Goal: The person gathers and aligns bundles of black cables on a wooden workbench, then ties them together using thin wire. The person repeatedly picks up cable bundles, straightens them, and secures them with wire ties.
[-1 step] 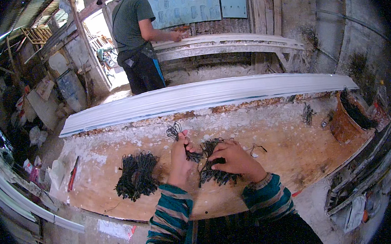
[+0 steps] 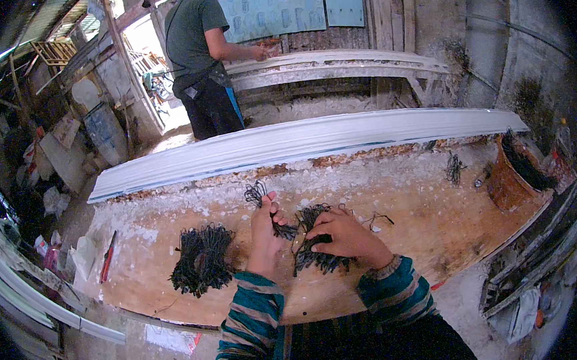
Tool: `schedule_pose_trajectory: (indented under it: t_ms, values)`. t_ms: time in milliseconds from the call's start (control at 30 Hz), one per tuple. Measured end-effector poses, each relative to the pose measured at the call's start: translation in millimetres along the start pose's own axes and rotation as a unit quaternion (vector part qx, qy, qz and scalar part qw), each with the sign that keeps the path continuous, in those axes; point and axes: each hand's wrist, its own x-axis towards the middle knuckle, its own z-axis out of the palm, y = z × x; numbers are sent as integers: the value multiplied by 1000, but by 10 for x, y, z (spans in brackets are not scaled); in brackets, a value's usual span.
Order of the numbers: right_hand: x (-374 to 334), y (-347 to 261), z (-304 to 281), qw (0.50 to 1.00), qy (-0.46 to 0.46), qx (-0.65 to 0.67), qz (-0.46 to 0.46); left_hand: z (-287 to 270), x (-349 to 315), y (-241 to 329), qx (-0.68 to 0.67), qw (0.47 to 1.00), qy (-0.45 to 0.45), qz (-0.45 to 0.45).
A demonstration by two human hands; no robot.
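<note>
My left hand (image 2: 265, 230) is closed around a small bunch of thin black looped cords (image 2: 256, 192); loops stick out above the fist and loose ends hang below it. Just to the right, my right hand (image 2: 344, 233) rests over a pile of the same black cords (image 2: 326, 263), its thumb and fingers bent in a pinch among them. What exactly lies between those fingertips is partly hidden. Left of my hands lies a second, thicker pile of black looped cords (image 2: 202, 261) on the wooden tabletop (image 2: 155, 283).
A red-handled knife-like tool (image 2: 108, 258) lies at the left. Long white strips (image 2: 312, 135) run along the far edge. At the right stand a rusty bucket (image 2: 511, 181) holding black cords and a small cord bunch (image 2: 455, 168). Another person (image 2: 200, 59) works at a bench (image 2: 341, 69) beyond.
</note>
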Motion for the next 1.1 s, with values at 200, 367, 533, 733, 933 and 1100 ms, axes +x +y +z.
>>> schedule_pose_trajectory:
  t_ms: [200, 367, 533, 733, 933, 1100]
  values:
    - [1, 52, 117, 996, -59, 59, 30, 37, -11, 26, 5, 999, -10, -44]
    - [18, 76, 124, 996, -74, 47, 36, 56, -26, 7, 26, 998, -28, -49]
    - [34, 49, 108, 997, 30, 66, 24, 60, -31, -10, 26, 998, -33, -50]
    - [50, 2, 36, 994, 76, 70, 30, 78, -45, -7, 30, 997, -30, -59]
    - [29, 71, 97, 991, 112, 67, 37, 118, -61, -6, 26, 997, -33, -68]
    - [60, -63, -7, 981, 169, 95, 32, 62, -26, -37, 33, 994, -60, -90]
